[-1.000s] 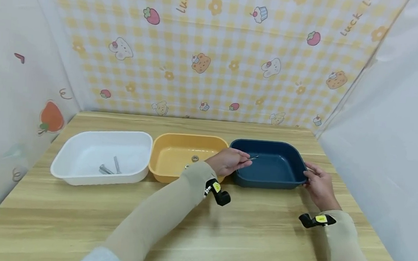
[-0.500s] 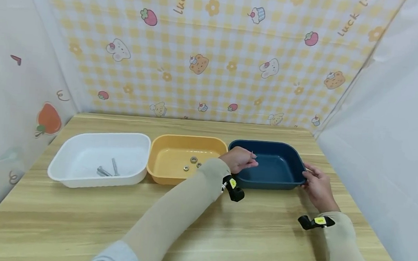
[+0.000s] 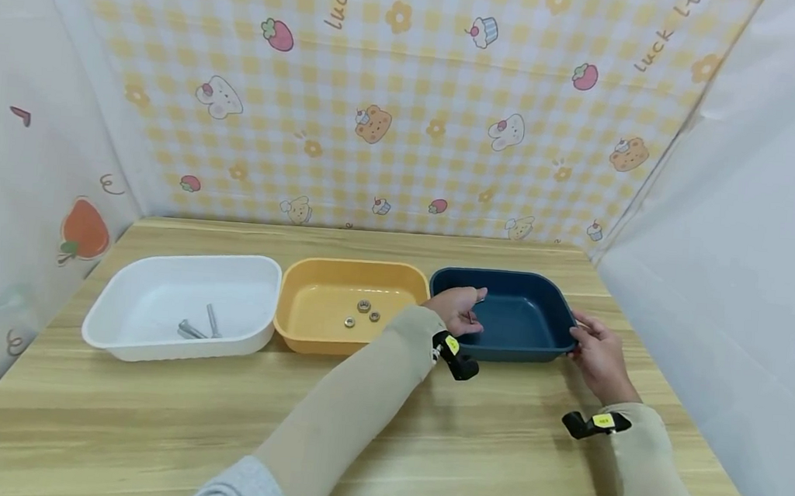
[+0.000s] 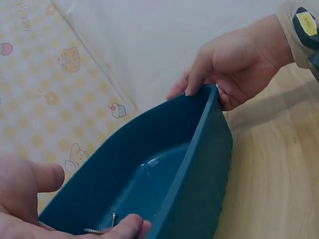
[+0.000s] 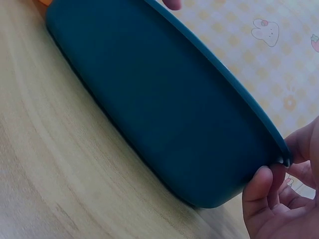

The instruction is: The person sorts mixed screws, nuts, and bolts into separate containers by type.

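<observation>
Over the left end of the dark blue tray [image 3: 515, 353], my left hand [image 3: 454, 308] has its thumb and fingers spread apart. The left wrist view shows two small threaded screws [image 4: 114, 219] close by its fingertips, inside the tray's outline; whether they touch the tray's floor I cannot tell. My right hand [image 3: 602, 363] pinches the tray's right rim, thumb on one side and fingers on the other, as the right wrist view also shows. The tray stands upright on the table.
A yellow tray [image 3: 313, 344] with a few metal nuts [image 3: 363, 306] stands beside the blue one. Further left, a white tray [image 3: 144, 351] holds several bolts [image 3: 213, 321]. The wooden table [image 3: 145, 430] meets a checked cloth [image 3: 410, 85] behind and white sheets at both sides.
My left hand first held small screws pinched above the blue tray, moved slightly right, and then spread its fingers and let them go. My right hand kept its hold on the rim.
</observation>
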Demonstrator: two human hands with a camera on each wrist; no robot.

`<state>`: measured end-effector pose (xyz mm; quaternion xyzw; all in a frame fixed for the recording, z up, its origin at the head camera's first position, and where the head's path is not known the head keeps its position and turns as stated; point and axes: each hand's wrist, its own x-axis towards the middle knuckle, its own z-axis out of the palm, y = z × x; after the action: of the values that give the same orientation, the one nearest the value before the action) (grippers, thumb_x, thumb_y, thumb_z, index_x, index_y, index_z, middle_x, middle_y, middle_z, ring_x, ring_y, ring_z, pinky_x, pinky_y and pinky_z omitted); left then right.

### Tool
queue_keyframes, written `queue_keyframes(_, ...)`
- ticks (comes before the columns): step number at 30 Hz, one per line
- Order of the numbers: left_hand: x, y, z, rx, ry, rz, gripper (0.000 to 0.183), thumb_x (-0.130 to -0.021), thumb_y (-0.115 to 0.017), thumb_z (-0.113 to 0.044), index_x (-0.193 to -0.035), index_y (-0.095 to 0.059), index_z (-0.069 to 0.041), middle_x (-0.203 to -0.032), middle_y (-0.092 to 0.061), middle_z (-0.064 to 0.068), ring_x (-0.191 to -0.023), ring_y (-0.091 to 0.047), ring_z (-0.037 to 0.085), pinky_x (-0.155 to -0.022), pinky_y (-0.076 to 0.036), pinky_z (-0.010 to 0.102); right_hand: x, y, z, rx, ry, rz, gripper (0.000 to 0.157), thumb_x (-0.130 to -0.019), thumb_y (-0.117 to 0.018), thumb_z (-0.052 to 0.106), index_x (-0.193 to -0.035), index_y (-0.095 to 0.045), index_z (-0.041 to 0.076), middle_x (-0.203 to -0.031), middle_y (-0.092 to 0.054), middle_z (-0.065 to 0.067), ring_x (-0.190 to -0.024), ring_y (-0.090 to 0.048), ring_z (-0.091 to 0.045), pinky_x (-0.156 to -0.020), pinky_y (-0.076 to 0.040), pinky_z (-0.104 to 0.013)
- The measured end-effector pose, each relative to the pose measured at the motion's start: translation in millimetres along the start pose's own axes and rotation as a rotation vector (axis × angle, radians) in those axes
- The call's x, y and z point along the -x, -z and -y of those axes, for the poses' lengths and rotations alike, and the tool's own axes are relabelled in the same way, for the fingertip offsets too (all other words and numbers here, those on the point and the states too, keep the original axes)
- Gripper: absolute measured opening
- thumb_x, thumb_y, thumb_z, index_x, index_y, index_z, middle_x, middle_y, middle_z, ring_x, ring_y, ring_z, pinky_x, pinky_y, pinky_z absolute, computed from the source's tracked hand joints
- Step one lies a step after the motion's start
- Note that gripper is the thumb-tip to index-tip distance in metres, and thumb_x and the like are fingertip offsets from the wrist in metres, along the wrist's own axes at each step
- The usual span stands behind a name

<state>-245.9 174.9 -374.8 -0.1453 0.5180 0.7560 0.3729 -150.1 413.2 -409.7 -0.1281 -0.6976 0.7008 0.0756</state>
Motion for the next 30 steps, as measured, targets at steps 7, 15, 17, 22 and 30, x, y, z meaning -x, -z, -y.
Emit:
queue_keyframes(7, 1.6, -2.1, -1.6, 0.05, -0.015, -0.044, 0.066, -0.098, -0.06, -0.021, -0.15, -0.027, 0.001, -0.153, -0.012, 0.034, -0.132, -0.03, 0.053, -0.103, -0.042, 0.044, -2, -2.2, 1, 0.01, 0.015, -0.003, 0.038, -0.101, -0.049, 0.007, -0.138, -0.043, 0.0, -0.096, -0.055, 0.001, -0.062, -0.05, -0.006, -0.054, -0.048, -0.019)
queue_keyframes(15, 7.5, 0.3, -2.5, 0.054, -0.031, -0.06, 0.071, -0.097, -0.062, -0.021, -0.151, -0.023, 0.002, -0.155, -0.015, 0.029, -0.136, -0.028, 0.047, -0.102, -0.042, 0.047, -4, -1.1, 0, -0.004, 0.013, 0.018, 0.04, -0.101, -0.048, 0.007, -0.14, -0.041, 0.001, -0.097, -0.056, 0.001, -0.062, -0.051, -0.007, -0.054, -0.048, -0.02)
queue_keyframes(17, 10.1, 1.3, -4.5, 0.039, -0.022, -0.041, 0.071, -0.096, -0.063, -0.022, -0.15, -0.025, 0.002, -0.153, -0.02, 0.028, -0.135, -0.032, 0.045, -0.101, -0.044, 0.046, -5, 0.3, 1, -0.009, 0.009, 0.024, 0.039, -0.101, -0.048, 0.008, -0.14, -0.042, 0.002, -0.098, -0.056, 0.001, -0.062, -0.052, -0.007, -0.055, -0.049, -0.02)
queue_keyframes(22, 20.9, 5.3, -8.9, -0.12, -0.031, 0.035, 0.066, -0.096, -0.063, -0.027, -0.145, -0.034, 0.007, -0.138, -0.045, 0.028, -0.121, -0.052, 0.038, -0.096, -0.049, 0.039, -7, 2.9, 4, 0.02, 0.001, 0.009, 0.037, -0.101, -0.048, 0.008, -0.138, -0.044, 0.003, -0.1, -0.055, 0.0, -0.063, -0.052, -0.008, -0.056, -0.049, -0.02)
queue_keyframes(30, 50.4, 29.8, -13.8, -0.576, -0.216, 0.176, 0.051, -0.099, -0.058, -0.03, -0.134, -0.05, 0.005, -0.123, -0.061, 0.021, -0.111, -0.061, 0.031, -0.09, -0.053, 0.037, -8, 3.8, 10, 0.27, 0.019, -0.039, 0.048, -0.101, -0.048, 0.012, -0.144, -0.036, -0.008, -0.104, -0.052, -0.007, -0.069, -0.059, -0.006, -0.062, -0.054, -0.022)
